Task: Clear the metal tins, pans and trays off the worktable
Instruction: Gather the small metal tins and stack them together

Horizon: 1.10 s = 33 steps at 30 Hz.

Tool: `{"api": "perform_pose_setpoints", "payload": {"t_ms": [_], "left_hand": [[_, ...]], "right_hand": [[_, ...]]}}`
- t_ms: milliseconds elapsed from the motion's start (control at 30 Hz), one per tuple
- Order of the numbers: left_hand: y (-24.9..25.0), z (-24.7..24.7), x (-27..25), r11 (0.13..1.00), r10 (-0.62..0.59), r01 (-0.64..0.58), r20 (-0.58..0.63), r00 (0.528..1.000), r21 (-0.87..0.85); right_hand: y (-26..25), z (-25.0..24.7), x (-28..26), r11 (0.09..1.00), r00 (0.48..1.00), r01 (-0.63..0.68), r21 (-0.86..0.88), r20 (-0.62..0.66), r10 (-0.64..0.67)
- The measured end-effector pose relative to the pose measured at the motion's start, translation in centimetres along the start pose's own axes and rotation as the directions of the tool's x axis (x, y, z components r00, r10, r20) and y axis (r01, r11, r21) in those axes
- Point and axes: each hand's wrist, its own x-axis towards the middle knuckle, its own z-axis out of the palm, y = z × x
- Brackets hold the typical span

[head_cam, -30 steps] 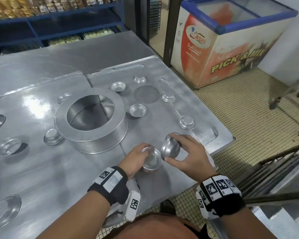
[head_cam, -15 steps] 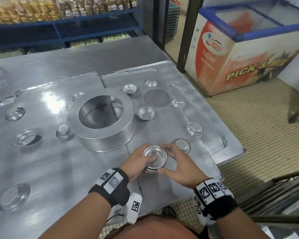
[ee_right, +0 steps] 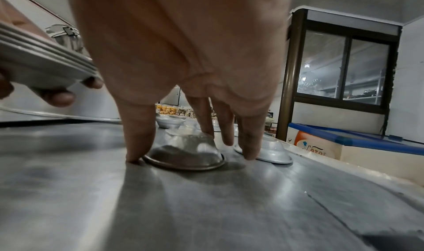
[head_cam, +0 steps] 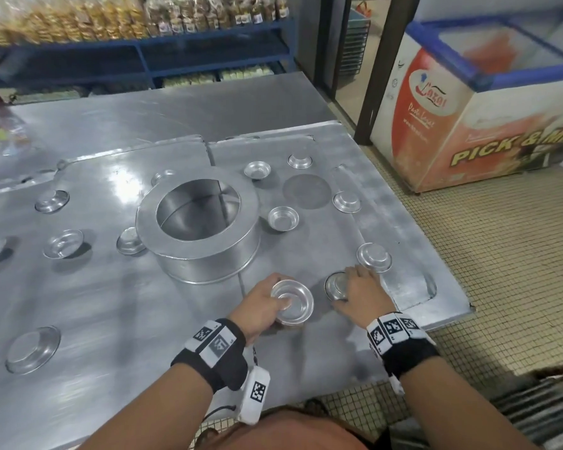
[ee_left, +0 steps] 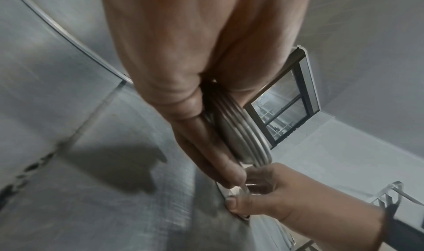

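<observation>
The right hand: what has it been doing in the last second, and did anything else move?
The right hand dropped its tin onto the stack of tins gripped by the left hand, let go, and moved right to an upside-down tin on the worktable, fingers around it. The large round pan and scattered tins stayed put.

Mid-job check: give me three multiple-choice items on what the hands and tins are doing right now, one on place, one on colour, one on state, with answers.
1. Where is the right hand?
A. On an upside-down tin near the table's front right
B. Inside the big round pan
C. On the freezer

2. What colour is the freezer's rim?
A. Green
B. Blue
C. Black

3. What is the left hand doing?
A. Resting flat and empty
B. Holding a stack of nested tins
C. Lifting the big pan

Answers: A, fingers straddle the inverted tin; B, blue frame; B, the wrist view shows several nested rims in its grip.
</observation>
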Motion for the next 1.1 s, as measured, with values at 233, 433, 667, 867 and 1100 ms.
{"api": "perform_pose_setpoints", "payload": {"t_ms": [233, 433, 667, 867, 1100], "left_hand": [[-0.3, 0.6, 0.3, 1.000, 0.002, -0.001, -0.060, 0.998, 0.003], [-0.5, 1.4, 0.9, 0.984, -0.117, 0.103, -0.088, 0.989, -0.143], [-0.5, 2.6, 2.0, 0.976, -0.099, 0.070, -0.138, 0.985, -0.204], [-0.4, 3.0, 2.3, 0.966, -0.059, 0.030, -0.109, 0.992, -0.257], [-0.1, 2.9, 2.6, 0.965, -0.070, 0.039, -0.112, 0.991, -0.258]], "right_hand": [[0.3, -0.9, 0.0, 0.984, 0.994, 0.061, 0.165, -0.096, -0.045], [-0.2, -2.3, -0.8, 0.783, 0.945, 0.282, 0.554, -0.303, -0.127], [-2.3, -2.3, -2.4, 0.658, 0.892, 0.445, 0.607, -0.367, -0.264], [-1.7, -1.6, -2.1, 0.717, 0.900, 0.434, 0.546, -0.296, -0.320], [-0.3, -3.1, -1.3, 0.728, 0.892, 0.417, 0.544, -0.089, -0.444]]}}
